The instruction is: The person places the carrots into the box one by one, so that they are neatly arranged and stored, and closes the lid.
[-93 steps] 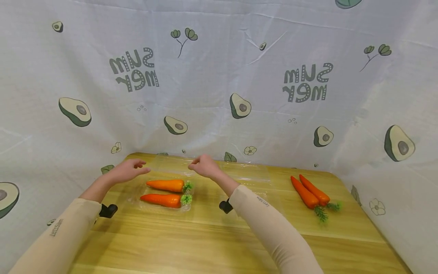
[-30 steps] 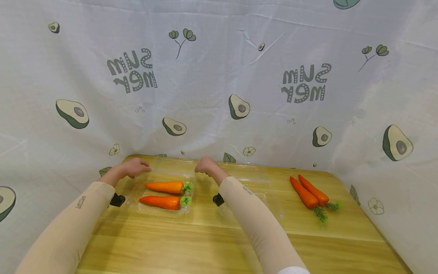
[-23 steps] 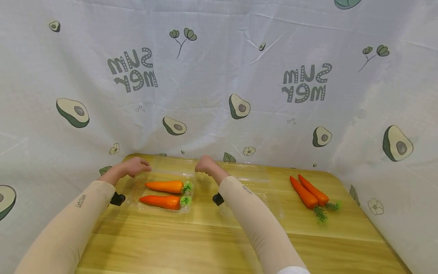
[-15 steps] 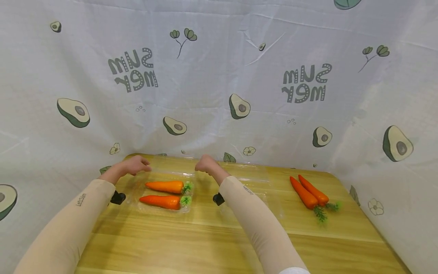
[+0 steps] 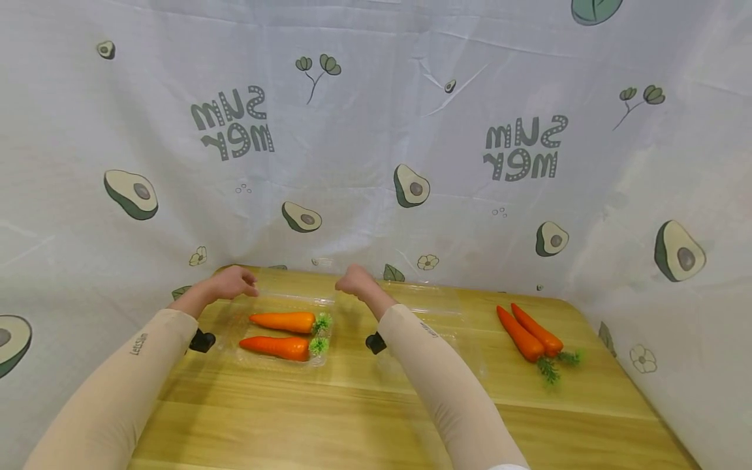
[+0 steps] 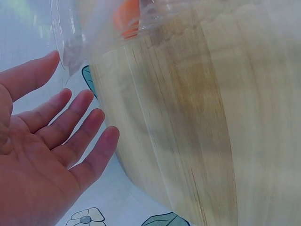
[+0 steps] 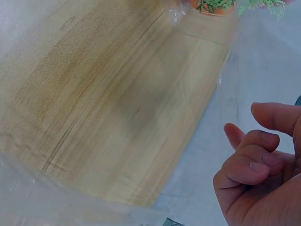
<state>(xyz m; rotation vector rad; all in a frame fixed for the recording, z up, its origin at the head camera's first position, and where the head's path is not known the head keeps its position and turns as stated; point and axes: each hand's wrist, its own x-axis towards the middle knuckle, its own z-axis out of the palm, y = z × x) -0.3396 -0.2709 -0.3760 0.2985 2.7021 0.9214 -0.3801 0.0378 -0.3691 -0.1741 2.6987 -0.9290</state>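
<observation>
Two orange carrots (image 5: 284,321) with green tops lie in a clear plastic clamshell box (image 5: 320,361) on the table, its transparent lid (image 5: 296,287) folded back toward the curtain. My left hand (image 5: 233,282) is at the lid's left side. Its fingers are relaxed and spread, with the thumb close to the lid's edge in the left wrist view; contact is unclear. At the lid's right side is my right hand (image 5: 356,282). In the right wrist view, that hand's thumb and index finger stand apart near the clear edge, the other fingers loosely curled; no grip shows.
A second clear plastic box (image 5: 425,299) stands to the right, partly hidden behind my right sleeve. Two more carrots (image 5: 519,333) lie at the table's right side. A white curtain (image 5: 352,130) with avocado prints hangs behind the wooden table (image 5: 282,418).
Both hands have come in beside the lid since the earliest frame, the left lower and further in, the right slightly to the right. Just now the lid's far edge appears slightly higher. The carrots stay put.
</observation>
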